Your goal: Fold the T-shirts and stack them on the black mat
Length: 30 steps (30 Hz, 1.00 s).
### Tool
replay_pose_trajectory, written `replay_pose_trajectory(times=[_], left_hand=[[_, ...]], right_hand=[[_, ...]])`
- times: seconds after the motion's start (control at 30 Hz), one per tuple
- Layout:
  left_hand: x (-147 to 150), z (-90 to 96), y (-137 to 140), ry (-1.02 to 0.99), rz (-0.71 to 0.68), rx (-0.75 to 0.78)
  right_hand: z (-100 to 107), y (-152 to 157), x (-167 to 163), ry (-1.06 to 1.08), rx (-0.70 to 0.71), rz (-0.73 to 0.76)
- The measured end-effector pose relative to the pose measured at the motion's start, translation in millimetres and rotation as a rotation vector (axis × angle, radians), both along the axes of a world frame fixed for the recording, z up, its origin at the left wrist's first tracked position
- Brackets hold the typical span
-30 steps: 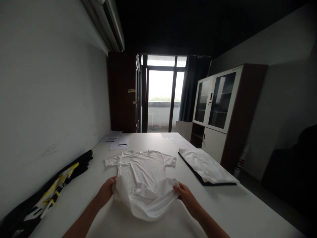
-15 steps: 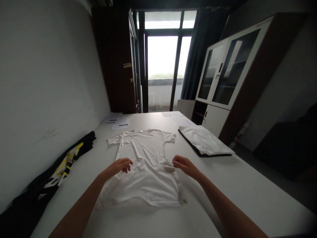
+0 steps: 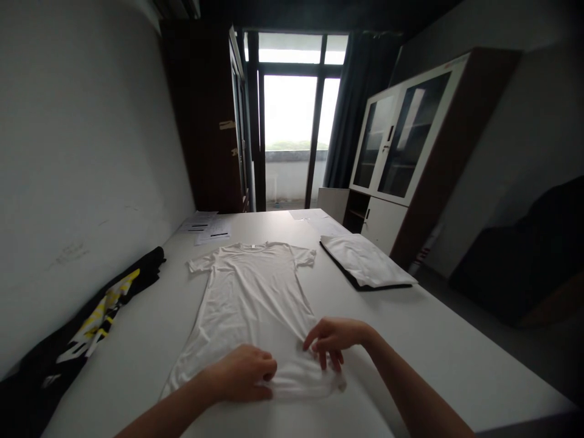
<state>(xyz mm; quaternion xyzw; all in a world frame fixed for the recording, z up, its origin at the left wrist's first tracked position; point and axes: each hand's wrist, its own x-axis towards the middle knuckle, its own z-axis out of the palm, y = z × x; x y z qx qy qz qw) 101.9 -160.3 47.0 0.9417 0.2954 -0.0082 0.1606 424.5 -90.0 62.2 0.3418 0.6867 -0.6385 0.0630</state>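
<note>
White tee (image 3: 262, 304) lies on the table (image 3: 410, 340), collar (image 3: 253, 246) far side. Left hand (image 3: 243, 372) is at the near hem (image 3: 303, 391), can't tell if it's pinching; right hand (image 3: 336, 336), fingers (image 3: 336, 359) spread, is by the near right corner.

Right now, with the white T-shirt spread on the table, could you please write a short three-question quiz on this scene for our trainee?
1. True or false: the white T-shirt lies with its collar at the end away from the person.
2. Which is nearer the folded white cloth: the left hand or the right hand?
3. Which lies nearest the left wall? A: white T-shirt; B: black garment; C: folded white cloth.

Key: 1 true; 2 right hand; 3 B.
</note>
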Motion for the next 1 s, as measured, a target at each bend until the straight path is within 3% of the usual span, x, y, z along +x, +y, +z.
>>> replay_pose_trajectory(times=[0.07, 0.13, 0.23, 0.33, 0.43, 0.57, 0.67, 0.8, 1.0], left_hand=[[0.7, 2.7, -4.2, 0.02, -0.036, 0.021], [-0.2, 5.0, -7.5, 0.008, -0.063, -0.015], [-2.2, 5.6, -10.4, -0.09, -0.081, -0.157], [-3.3, 1.9, -5.8, -0.275, -0.049, -0.263], [-6.7, -2.4, 14.9, -0.434, 0.111, -0.224], [-17.9, -5.3, 70.3, -0.496, 0.378, -0.023], [-23.8, -13.3, 120.3, -0.429, 0.469, 0.168], [-31.5, -38.8, 165.8, -0.33, 0.745, 0.293], [-86.4, -77.9, 166.1, -0.291, 1.052, 0.368]], right_hand=[[-6.8, 4.9, -1.4, 0.057, 0.039, -0.055], [-16.9, 10.9, -5.3, 0.157, 0.183, -0.2], [-35.3, 21.1, -10.3, 0.257, 0.511, -0.474], [-55.5, 33.4, -9.8, 0.234, 0.819, -0.589], [-73.7, 53.6, -8.7, 0.2, 0.974, -0.57], [-85.6, 98.4, -21.7, 0.035, 1.166, -0.554], [-86.8, 136.5, -39.3, -0.138, 1.233, -0.576], [-92.4, 173.1, -48.7, -0.313, 1.239, -0.571], [-102.7, 196.6, -20.1, -0.438, 1.248, -0.585]])
